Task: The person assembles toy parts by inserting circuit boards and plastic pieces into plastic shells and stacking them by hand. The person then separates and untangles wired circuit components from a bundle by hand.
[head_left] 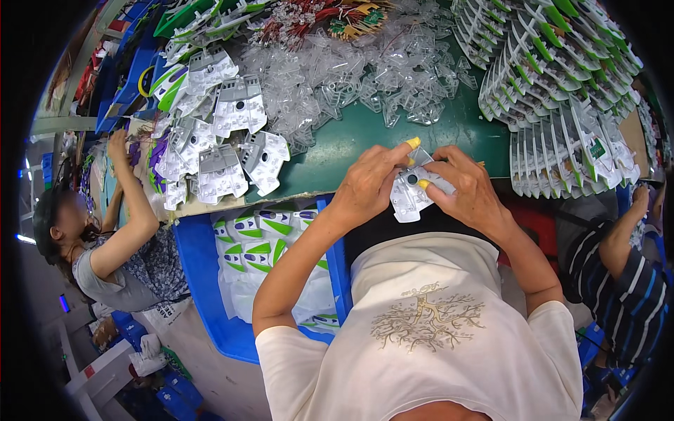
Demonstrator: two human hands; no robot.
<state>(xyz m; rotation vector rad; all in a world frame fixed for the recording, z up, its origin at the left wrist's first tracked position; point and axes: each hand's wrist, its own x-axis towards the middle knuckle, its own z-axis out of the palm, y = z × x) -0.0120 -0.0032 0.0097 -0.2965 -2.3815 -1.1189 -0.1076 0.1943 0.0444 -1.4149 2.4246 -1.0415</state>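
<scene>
Green table [333, 160], ribbed stacks of curved white-green shells [523, 161] crowding its right edge, glossy clear plastic parts [337, 84] heaped farther back; my left hand [365, 181] and right hand [472, 191] grip one grey-white moulded piece [405, 200] over the near edge.

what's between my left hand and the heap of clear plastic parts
A bare stretch of green tabletop shows between your left hand and the clear plastic parts, in the head view.

White plastic part [408, 203] between both hands [367, 182]
</scene>
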